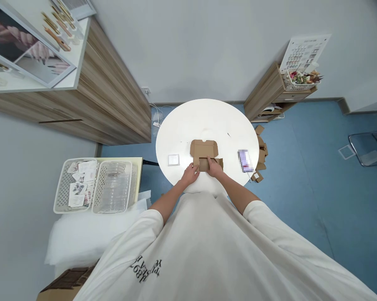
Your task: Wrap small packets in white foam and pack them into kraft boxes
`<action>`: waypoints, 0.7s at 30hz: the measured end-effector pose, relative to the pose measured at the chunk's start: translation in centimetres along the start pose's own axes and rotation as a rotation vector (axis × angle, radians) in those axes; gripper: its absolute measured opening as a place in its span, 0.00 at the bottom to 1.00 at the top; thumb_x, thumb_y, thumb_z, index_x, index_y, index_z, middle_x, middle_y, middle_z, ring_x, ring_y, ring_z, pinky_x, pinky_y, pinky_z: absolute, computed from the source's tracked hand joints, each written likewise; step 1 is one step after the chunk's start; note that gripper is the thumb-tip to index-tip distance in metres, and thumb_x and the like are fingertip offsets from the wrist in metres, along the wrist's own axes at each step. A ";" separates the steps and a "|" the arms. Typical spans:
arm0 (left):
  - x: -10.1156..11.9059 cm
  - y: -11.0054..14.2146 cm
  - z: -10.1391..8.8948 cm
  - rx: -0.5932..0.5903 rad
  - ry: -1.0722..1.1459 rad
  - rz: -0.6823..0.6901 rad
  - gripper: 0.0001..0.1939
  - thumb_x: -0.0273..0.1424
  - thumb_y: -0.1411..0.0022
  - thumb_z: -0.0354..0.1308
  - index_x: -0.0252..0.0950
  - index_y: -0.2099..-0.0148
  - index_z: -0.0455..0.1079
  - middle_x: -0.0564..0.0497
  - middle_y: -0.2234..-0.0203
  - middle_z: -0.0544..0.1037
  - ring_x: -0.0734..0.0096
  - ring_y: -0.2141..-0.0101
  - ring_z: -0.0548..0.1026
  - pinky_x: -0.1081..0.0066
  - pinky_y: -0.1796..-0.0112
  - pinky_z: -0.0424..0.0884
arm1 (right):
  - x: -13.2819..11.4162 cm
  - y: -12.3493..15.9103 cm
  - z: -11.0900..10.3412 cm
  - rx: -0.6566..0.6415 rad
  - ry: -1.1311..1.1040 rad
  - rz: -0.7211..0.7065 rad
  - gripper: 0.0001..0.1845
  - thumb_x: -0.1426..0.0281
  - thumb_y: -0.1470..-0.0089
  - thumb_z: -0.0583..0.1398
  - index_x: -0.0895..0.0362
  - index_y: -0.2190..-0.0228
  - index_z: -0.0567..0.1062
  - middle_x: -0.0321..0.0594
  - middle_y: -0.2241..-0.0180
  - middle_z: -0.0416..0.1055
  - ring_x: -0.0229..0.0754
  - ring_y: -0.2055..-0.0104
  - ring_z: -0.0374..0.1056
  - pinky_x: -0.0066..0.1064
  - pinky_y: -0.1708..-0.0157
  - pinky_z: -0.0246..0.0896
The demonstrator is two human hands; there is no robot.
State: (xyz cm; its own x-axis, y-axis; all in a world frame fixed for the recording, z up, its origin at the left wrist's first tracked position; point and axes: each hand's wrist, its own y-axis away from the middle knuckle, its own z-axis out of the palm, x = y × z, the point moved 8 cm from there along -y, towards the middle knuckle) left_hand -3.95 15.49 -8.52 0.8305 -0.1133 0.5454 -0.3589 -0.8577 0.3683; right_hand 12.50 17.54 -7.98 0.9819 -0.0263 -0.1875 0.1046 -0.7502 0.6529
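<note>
A small brown cardboard box (203, 148) lies on the white oval table (182, 121), its lid flap raised away from me and its shallow tray part nearest me. At the near left corner, my left hand (191, 174) grips the box wall, thumb and fingers closed on the edge. My right hand (214, 168) holds the tray part near its right end, a finger reaching over into it. A side flap sticks out just past that hand. Some fingertips are hidden behind the cardboard.
A clear flat case (173, 160) lies left on the table, a blurred purple item (245, 161) right. Flattened cardboard pieces (261, 154) are on the floor beyond the right edge. White baskets (113, 188) with cards and clear plastic pieces stand left, beside a wood cabinet (119, 83).
</note>
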 end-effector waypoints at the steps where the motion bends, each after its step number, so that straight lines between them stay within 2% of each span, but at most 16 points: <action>1: 0.1 -0.1 0.1 -0.022 -0.039 -0.004 0.25 0.37 0.31 0.53 0.41 0.33 0.62 0.40 0.37 0.62 0.53 0.44 0.70 0.57 0.44 0.68 | 0.0 0.0 0.0 -0.004 0.000 0.000 0.53 0.65 0.38 0.59 0.58 0.28 0.30 0.56 0.47 0.72 0.57 0.46 0.69 0.39 0.51 0.63; 7: 0.9 -0.5 -0.3 -0.115 -0.249 -0.028 0.27 0.34 0.31 0.51 0.45 0.31 0.59 0.39 0.43 0.65 0.51 0.47 0.70 0.57 0.49 0.66 | 0.1 0.0 0.1 -0.035 -0.001 0.015 0.54 0.64 0.38 0.59 0.57 0.28 0.28 0.56 0.45 0.71 0.57 0.43 0.66 0.40 0.49 0.62; 10: 1.4 -0.8 -0.9 -0.116 -0.349 0.004 0.26 0.31 0.30 0.48 0.41 0.31 0.59 0.37 0.47 0.67 0.50 0.47 0.68 0.56 0.49 0.63 | 0.0 0.0 0.0 -0.029 0.009 0.008 0.54 0.64 0.38 0.59 0.58 0.28 0.27 0.56 0.45 0.71 0.57 0.44 0.67 0.40 0.50 0.62; 14: 1.6 -1.3 -1.0 -0.126 -0.414 0.030 0.27 0.26 0.32 0.48 0.36 0.32 0.60 0.35 0.48 0.67 0.49 0.46 0.65 0.56 0.49 0.60 | 0.0 0.0 0.1 -0.038 0.014 0.007 0.55 0.63 0.37 0.59 0.59 0.29 0.26 0.57 0.45 0.70 0.57 0.44 0.67 0.40 0.49 0.62; 19: 1.3 -1.7 -0.7 -0.147 -0.460 0.055 0.19 0.29 0.33 0.50 0.32 0.43 0.72 0.33 0.47 0.67 0.47 0.46 0.63 0.53 0.48 0.59 | 0.2 0.0 0.3 -0.054 0.000 0.015 0.55 0.63 0.37 0.59 0.57 0.29 0.25 0.56 0.44 0.70 0.57 0.43 0.66 0.40 0.49 0.62; 21: 1.2 -1.6 -0.5 -0.153 -0.468 0.061 0.18 0.29 0.34 0.52 0.32 0.46 0.73 0.33 0.48 0.68 0.46 0.46 0.63 0.53 0.48 0.58 | 0.2 0.0 0.4 -0.055 -0.020 0.012 0.56 0.63 0.38 0.60 0.56 0.29 0.26 0.55 0.45 0.70 0.57 0.42 0.66 0.40 0.48 0.61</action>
State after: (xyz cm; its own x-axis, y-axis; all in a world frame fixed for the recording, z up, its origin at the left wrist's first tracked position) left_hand -2.56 17.00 -8.08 0.8955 -0.4042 0.1862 -0.4423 -0.7626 0.4720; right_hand 12.63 17.28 -8.28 0.9799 -0.0488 -0.1932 0.1014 -0.7124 0.6944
